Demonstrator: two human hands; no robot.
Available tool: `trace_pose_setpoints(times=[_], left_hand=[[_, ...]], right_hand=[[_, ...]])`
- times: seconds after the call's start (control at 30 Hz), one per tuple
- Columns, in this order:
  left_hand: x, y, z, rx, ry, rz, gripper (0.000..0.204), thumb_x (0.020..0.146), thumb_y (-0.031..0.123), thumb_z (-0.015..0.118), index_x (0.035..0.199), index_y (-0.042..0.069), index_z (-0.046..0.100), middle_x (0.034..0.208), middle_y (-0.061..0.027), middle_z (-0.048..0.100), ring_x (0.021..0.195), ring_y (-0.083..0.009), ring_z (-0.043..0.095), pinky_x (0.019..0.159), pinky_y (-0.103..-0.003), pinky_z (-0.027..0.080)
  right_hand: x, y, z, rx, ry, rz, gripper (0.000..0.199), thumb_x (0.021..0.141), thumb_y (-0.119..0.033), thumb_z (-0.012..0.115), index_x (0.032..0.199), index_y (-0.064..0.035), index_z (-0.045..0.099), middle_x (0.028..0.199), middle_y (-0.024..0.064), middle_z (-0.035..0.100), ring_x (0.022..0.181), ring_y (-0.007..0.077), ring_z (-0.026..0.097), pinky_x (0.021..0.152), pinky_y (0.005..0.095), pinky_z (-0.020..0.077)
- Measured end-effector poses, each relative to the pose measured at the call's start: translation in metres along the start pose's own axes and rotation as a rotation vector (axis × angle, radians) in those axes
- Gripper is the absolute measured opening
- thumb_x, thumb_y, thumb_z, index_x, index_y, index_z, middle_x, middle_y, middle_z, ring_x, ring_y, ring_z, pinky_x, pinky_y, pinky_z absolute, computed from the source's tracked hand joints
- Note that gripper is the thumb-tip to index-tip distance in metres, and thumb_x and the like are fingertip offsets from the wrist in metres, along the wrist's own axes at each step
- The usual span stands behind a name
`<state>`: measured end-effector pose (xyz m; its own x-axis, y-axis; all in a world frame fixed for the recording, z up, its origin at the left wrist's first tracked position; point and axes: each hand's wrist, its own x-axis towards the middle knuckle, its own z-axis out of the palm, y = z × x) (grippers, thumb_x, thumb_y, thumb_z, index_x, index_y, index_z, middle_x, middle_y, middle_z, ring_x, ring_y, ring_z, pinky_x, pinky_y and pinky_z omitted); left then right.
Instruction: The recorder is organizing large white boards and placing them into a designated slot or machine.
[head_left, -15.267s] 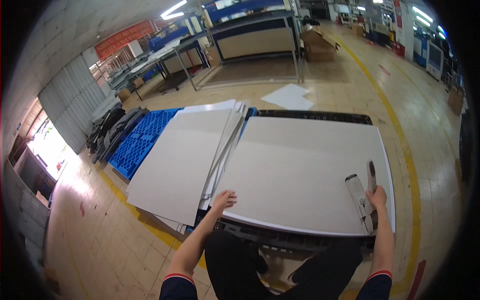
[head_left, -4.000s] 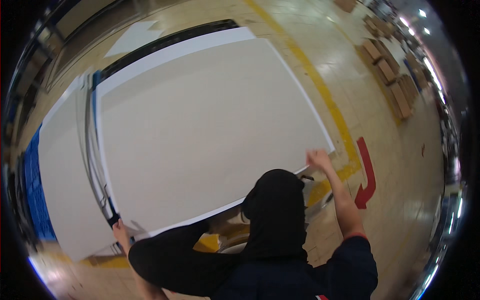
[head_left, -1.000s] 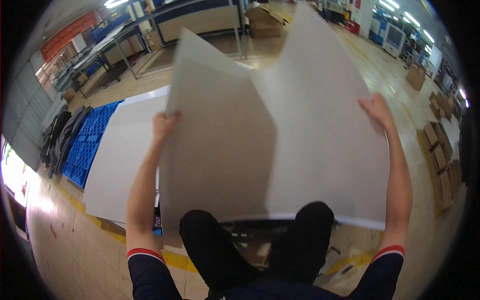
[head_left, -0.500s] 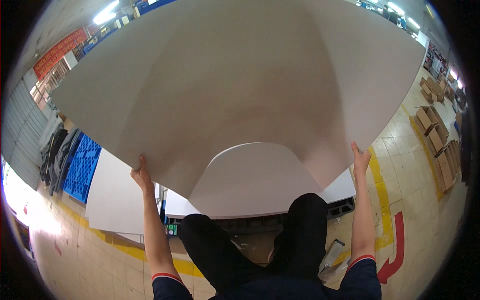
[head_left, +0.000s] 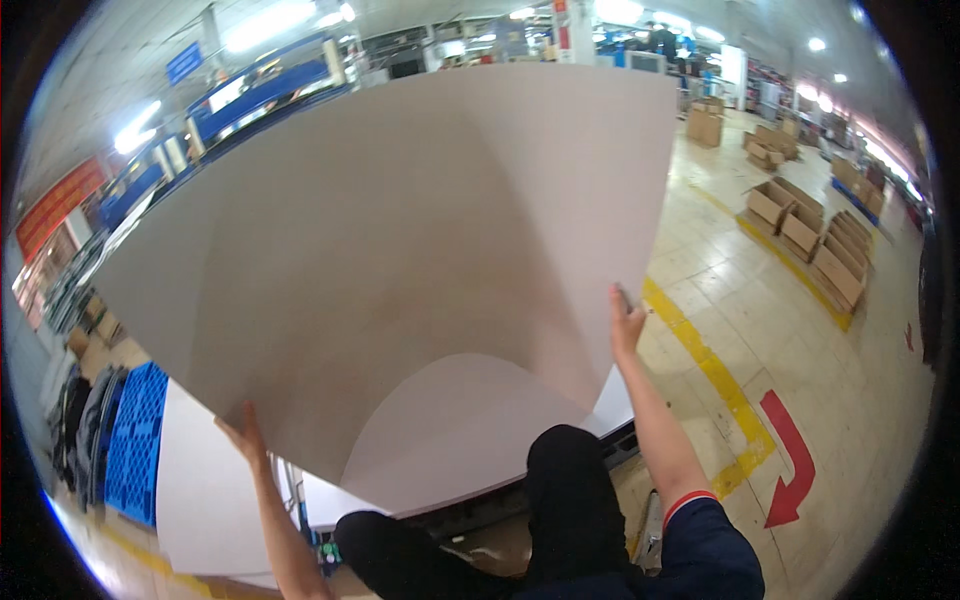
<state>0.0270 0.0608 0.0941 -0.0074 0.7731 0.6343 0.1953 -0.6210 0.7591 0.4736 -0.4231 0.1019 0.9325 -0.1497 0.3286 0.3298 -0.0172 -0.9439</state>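
Observation:
A large thin greyish-white sheet point(head_left: 380, 220), probably cardboard or plastic board, bows upward in front of me. Its near edge forms an arch. My left hand point(head_left: 247, 435) grips the left edge, thumb lying on the upper face. Opposite it, my right hand point(head_left: 627, 328) holds the right edge, also with the thumb on top. The fingers of both hands are partly hidden by the sheet. Beneath the arch shows another flat white sheet point(head_left: 470, 425), lying on a dark pallet point(head_left: 480, 505) near my knees.
More white sheets point(head_left: 205, 490) lie at the left beside a blue plastic pallet point(head_left: 138, 440) standing on edge, with dark folded material point(head_left: 80, 420) next to it. Open cardboard boxes point(head_left: 805, 230) stand at the right. Yellow floor lines point(head_left: 700, 350) and a red arrow point(head_left: 795, 465) mark the tiles.
My view has swung up and to the right, showing more of the hall. The sheet's far edge is now visible, and its right side has come up steeper. Both hands keep their hold.

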Motion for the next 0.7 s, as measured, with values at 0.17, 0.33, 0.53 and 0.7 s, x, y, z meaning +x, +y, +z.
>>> trace_pose_setpoints(times=[0.17, 0.33, 0.53, 0.7], left_hand=[[0.008, 0.003, 0.014, -0.010, 0.043, -0.052, 0.052, 0.080, 0.023, 0.063, 0.120, 0.000, 0.040, 0.113, -0.0162, 0.048, 0.102, -0.0279, 0.046, 0.089, -0.038, 0.037], [0.016, -0.013, 0.010, -0.018, 0.053, -0.106, 0.050, 0.080, 0.025, 0.063, 0.119, 0.000, 0.043, 0.112, -0.0173, 0.050, 0.102, -0.0284, 0.047, 0.088, -0.039, 0.038], [0.012, -0.019, 0.003, -0.216, 0.102, -0.112, 0.055, 0.078, 0.029, 0.065, 0.120, 0.002, 0.041, 0.113, -0.0164, 0.048, 0.103, -0.0264, 0.046, 0.085, -0.037, 0.039], [0.007, 0.011, 0.021, -0.206, 0.090, -0.236, 0.056, 0.079, 0.035, 0.062, 0.117, 0.000, 0.039, 0.111, -0.0150, 0.048, 0.099, -0.0264, 0.048, 0.085, -0.037, 0.039]], right_hand=[[-0.003, 0.005, 0.016, -0.202, 0.280, -0.480, 0.058, 0.075, -0.030, 0.068, 0.112, 0.0094, 0.048, 0.106, 0.0210, 0.057, 0.096, 0.0268, 0.055, 0.084, 0.0338, 0.0419], [0.031, 0.020, 0.010, -0.056, 0.030, -0.382, 0.052, 0.076, -0.021, 0.066, 0.114, 0.0085, 0.045, 0.110, 0.0214, 0.055, 0.103, 0.0291, 0.052, 0.087, 0.0338, 0.0404], [0.045, 0.039, -0.010, -0.210, 0.139, -0.295, 0.053, 0.075, -0.027, 0.068, 0.110, 0.0081, 0.048, 0.106, 0.0219, 0.056, 0.099, 0.0276, 0.054, 0.083, 0.0322, 0.0418], [0.041, 0.030, -0.030, -0.124, 0.092, -0.099, 0.042, 0.075, -0.033, 0.067, 0.093, 0.0030, 0.055, 0.083, 0.0148, 0.060, 0.077, 0.0212, 0.056, 0.069, 0.0307, 0.0438]])
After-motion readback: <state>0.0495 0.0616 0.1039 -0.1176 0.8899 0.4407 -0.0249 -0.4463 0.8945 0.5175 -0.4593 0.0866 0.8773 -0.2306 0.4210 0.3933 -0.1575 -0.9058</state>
